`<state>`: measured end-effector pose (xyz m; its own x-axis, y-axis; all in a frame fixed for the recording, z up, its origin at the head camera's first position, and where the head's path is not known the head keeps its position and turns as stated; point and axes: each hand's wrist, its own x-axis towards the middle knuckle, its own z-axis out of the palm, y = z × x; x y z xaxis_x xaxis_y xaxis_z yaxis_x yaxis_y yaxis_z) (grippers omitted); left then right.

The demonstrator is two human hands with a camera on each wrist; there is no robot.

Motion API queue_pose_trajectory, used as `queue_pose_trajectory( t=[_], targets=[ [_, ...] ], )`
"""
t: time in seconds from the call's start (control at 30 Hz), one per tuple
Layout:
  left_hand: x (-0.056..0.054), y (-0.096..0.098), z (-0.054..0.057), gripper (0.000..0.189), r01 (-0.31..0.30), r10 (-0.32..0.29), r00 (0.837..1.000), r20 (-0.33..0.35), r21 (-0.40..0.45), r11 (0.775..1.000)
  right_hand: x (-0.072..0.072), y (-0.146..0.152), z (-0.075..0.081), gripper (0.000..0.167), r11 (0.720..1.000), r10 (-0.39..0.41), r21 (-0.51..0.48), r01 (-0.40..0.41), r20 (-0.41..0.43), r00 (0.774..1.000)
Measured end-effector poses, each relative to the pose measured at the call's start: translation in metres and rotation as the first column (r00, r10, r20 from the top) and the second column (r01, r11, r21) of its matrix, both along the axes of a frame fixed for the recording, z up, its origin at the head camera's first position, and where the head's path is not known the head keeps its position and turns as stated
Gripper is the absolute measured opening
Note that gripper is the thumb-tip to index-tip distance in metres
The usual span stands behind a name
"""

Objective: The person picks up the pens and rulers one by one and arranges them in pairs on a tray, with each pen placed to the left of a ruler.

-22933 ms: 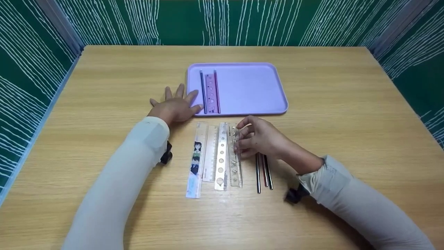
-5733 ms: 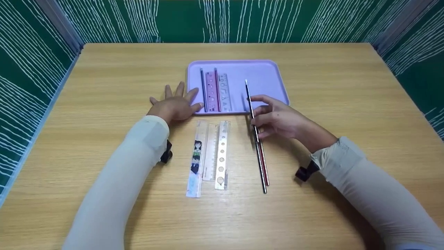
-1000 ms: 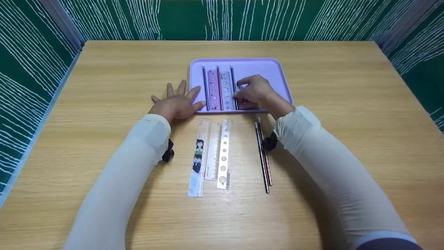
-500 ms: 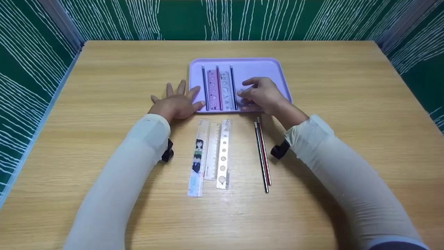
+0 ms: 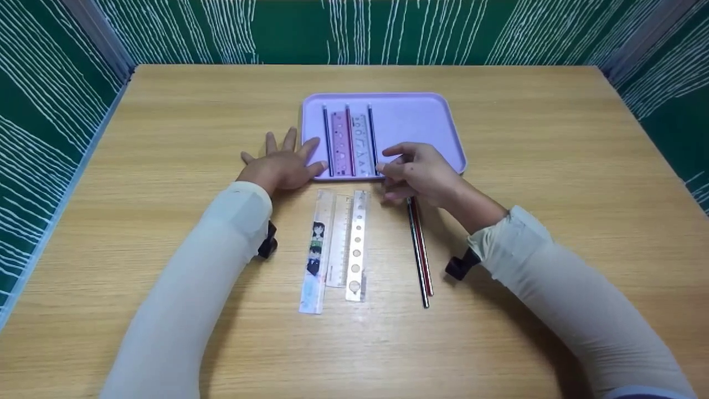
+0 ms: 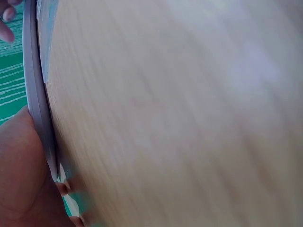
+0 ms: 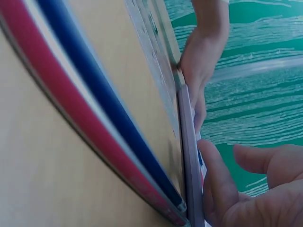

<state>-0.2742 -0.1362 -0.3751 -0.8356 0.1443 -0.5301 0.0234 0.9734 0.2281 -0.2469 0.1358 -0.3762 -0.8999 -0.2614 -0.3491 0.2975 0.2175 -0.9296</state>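
Observation:
My left hand (image 5: 281, 169) lies with spread fingers at the left rim of the purple tray (image 5: 410, 111), thumb and index finger over the rim. My right hand (image 5: 424, 172), fingers loosely bent and holding nothing, hovers over the tray's front rim. Inside the tray, side by side, are a dark blue pencil (image 5: 327, 141), a pink ruler (image 5: 341, 144), a red pencil (image 5: 350, 141), a clear stencil ruler (image 5: 362, 144) and another dark blue pencil (image 5: 373, 138). Below the right hand, a dark pencil (image 5: 418, 255) and a red pencil (image 7: 94, 127) lie together, their upper ends partly hidden in the head view.
Three rulers lie on the wooden table (image 5: 183, 127) in front of the tray: one with cartoon figures (image 5: 316, 255), a plain clear one (image 5: 338, 244) and one with round holes (image 5: 357, 244). Green walls with white streaks (image 5: 293, 33) surround the table.
Since the oldest frame, the stencil ruler and a dark blue pencil have come into the tray from the table. Lately my right hand has drawn back from that pencil toward the front rim; the left stays put.

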Motion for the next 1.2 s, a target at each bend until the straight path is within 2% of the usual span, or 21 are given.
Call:
queue_pose_trajectory(
  t=[0.2, 0.43, 0.87, 1.03, 1.2],
  targets=[
    [0.0, 0.0, -0.002, 0.075, -0.008, 0.008, 1.0, -0.006, 0.0, 1.0, 0.016, 0.0, -0.001, 0.051, 0.998, 0.042, -0.041, -0.041, 0.017, 0.999],
    [0.0, -0.001, -0.003, 0.075, 0.003, -0.003, 1.0, -0.008, 0.005, 1.0, 0.027, -0.001, -0.003, 0.039, 0.995, 0.069, -0.078, -0.062, 0.093, 0.993],
    [0.0, 0.0, -0.001, 0.075, -0.001, 0.001, 1.0, -0.008, 0.0, 1.0, 0.04, -0.002, -0.008, 0.047, 0.992, 0.118, -0.056, -0.112, 0.133, 0.984],
    [0.0, 0.0, -0.001, 0.075, 0.006, -0.006, 1.0, -0.008, -0.002, 1.0, 0.043, -0.004, -0.01, 0.05, 0.99, 0.139, -0.036, -0.136, 0.114, 0.984],
    [-0.001, 0.0, -0.002, 0.075, -0.001, 0.001, 1.0, -0.004, 0.002, 1.0, 0.045, -0.007, -0.011, 0.062, 0.986, 0.165, -0.001, -0.165, 0.087, 0.983]
  ],
)
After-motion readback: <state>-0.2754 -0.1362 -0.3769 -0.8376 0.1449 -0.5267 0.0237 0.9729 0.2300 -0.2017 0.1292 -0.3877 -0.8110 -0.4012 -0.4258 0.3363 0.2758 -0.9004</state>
